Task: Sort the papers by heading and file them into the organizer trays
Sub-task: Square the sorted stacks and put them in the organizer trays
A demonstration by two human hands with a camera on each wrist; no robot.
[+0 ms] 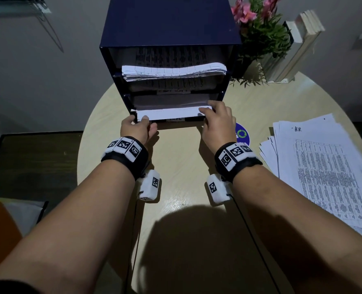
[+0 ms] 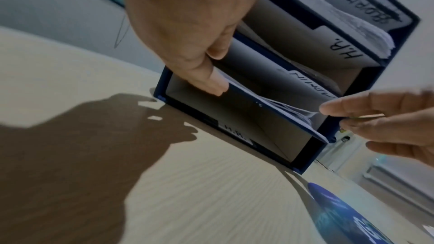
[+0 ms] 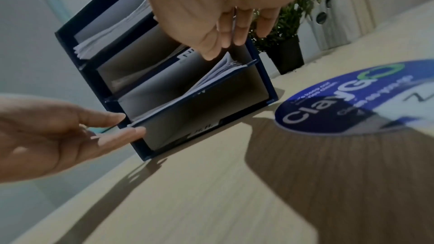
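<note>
table (image 1: 176, 166): pale wood grain, smooth, matt
organizer (image 1: 169, 22): dark blue, matt
papers (image 1: 324, 166): thin white printed paper
sticker (image 3: 352, 96): glossy blue

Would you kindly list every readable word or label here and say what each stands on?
"H.R." on the top sheet of the loose paper pile.
"H.R." on the organizer's bottom label.
"H.R." on a divider tab.
"ClayGo" on the blue round sticker.
The printed tables and the other tabs are too blurred to read.
</note>
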